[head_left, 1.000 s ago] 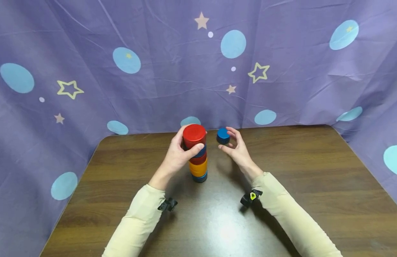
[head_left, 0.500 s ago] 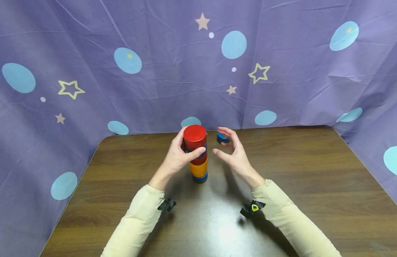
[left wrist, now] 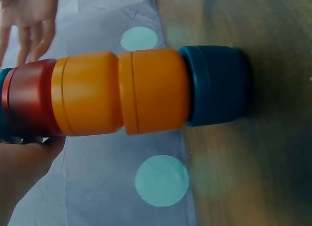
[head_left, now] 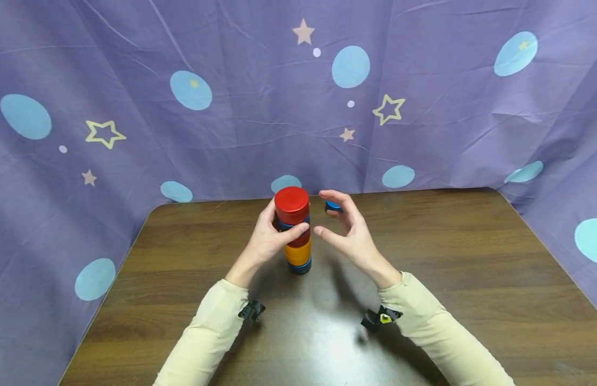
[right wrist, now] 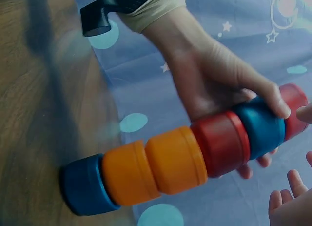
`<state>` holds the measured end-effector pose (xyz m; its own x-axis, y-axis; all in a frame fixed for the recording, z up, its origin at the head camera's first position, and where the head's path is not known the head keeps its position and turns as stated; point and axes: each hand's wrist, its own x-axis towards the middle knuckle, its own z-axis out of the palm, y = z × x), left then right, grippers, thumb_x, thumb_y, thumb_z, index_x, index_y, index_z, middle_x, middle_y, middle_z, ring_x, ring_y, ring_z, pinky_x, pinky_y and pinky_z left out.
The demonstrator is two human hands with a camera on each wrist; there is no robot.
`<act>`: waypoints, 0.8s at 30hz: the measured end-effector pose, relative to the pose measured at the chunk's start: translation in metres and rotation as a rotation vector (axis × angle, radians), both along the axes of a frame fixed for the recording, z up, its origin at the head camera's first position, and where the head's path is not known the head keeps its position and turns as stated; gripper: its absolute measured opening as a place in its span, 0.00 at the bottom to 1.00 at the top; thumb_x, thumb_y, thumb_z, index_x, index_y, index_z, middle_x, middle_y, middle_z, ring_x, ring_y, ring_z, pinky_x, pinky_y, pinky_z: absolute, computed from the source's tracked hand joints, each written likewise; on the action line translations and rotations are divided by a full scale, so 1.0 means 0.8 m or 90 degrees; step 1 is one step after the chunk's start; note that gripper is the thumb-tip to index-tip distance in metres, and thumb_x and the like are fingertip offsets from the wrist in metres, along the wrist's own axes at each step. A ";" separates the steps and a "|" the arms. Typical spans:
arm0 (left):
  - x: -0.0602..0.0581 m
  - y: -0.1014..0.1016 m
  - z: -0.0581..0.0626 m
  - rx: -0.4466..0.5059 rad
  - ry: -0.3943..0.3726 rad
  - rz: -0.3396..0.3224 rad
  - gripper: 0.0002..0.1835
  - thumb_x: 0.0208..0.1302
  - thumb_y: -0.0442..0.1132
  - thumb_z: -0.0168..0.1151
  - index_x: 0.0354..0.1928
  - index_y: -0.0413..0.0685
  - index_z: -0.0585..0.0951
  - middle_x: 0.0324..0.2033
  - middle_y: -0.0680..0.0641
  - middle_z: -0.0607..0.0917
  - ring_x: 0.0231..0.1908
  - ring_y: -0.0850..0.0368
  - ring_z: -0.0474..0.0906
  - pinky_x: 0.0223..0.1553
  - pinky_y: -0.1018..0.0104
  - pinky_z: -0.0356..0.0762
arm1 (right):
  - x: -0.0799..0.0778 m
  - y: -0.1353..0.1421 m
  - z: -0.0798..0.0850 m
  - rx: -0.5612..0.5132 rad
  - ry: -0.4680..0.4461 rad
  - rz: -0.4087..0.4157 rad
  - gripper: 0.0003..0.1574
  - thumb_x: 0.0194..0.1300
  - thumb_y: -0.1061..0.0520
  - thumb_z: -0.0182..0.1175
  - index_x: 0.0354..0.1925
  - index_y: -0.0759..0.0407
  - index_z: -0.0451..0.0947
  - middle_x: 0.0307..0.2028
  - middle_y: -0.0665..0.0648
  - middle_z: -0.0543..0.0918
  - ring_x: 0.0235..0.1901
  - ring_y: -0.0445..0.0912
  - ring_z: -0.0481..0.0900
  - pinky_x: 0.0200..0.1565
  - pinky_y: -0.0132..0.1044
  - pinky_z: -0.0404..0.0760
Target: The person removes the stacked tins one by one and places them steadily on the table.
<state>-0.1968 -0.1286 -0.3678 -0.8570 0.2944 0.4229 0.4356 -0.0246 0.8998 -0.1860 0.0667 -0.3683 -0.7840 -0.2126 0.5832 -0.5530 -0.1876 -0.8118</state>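
A tall stack of round, lidded-looking containers stands upright on the table. From the bottom come a blue one, two orange ones, a red one, another blue one and a red top one. My left hand grips the upper blue container, thumb on the near side and fingers round the far side. Just right of the stack's upper part, my right hand is raised with fingers spread in a loose curve, holding nothing. Behind its fingers a separate blue container is mostly hidden.
The brown wooden table spreads out on both sides of the stack. Close behind its back edge hangs a purple curtain with stars and blue ovals. Black wrist-worn devices sit at both sleeves.
My right hand has moved left from the separate blue container towards the stack's top, now covering most of that container. The left hand keeps its grip, and the stack looks unmoved.
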 end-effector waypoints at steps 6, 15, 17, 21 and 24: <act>0.001 0.000 -0.010 0.019 -0.002 -0.012 0.34 0.58 0.43 0.71 0.62 0.36 0.68 0.52 0.39 0.79 0.49 0.49 0.76 0.53 0.55 0.73 | 0.006 -0.003 0.015 0.013 0.033 0.018 0.38 0.52 0.76 0.64 0.62 0.70 0.65 0.61 0.64 0.70 0.63 0.53 0.64 0.61 0.49 0.64; 0.000 0.002 -0.016 0.045 0.004 -0.009 0.41 0.56 0.54 0.71 0.62 0.35 0.67 0.49 0.37 0.80 0.48 0.50 0.77 0.53 0.57 0.73 | 0.004 -0.015 0.035 0.097 0.054 -0.013 0.38 0.54 0.69 0.67 0.62 0.63 0.67 0.60 0.57 0.73 0.62 0.50 0.66 0.60 0.49 0.65; 0.001 0.002 -0.016 0.040 0.005 0.000 0.44 0.54 0.58 0.70 0.62 0.34 0.67 0.50 0.37 0.79 0.48 0.51 0.77 0.53 0.58 0.73 | 0.002 -0.018 0.036 0.116 0.045 -0.019 0.38 0.55 0.66 0.68 0.63 0.61 0.68 0.61 0.56 0.73 0.61 0.48 0.67 0.59 0.48 0.66; 0.001 0.003 -0.016 0.031 0.006 0.010 0.48 0.51 0.63 0.69 0.62 0.33 0.66 0.50 0.37 0.78 0.47 0.52 0.76 0.53 0.59 0.73 | -0.002 -0.023 0.036 0.120 0.026 -0.010 0.39 0.56 0.65 0.68 0.64 0.60 0.68 0.61 0.56 0.73 0.59 0.48 0.70 0.60 0.48 0.66; 0.002 0.004 -0.016 0.028 0.004 0.011 0.49 0.50 0.65 0.69 0.62 0.32 0.67 0.50 0.37 0.78 0.47 0.53 0.76 0.52 0.59 0.73 | -0.004 -0.026 0.036 0.113 0.014 -0.004 0.39 0.56 0.66 0.68 0.65 0.60 0.67 0.61 0.56 0.73 0.58 0.48 0.71 0.61 0.50 0.65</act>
<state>-0.1956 -0.1253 -0.3810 -0.8589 0.2610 0.4407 0.4422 -0.0564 0.8951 -0.1888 0.0461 -0.3394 -0.7731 -0.3082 0.5544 -0.5720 -0.0391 -0.8193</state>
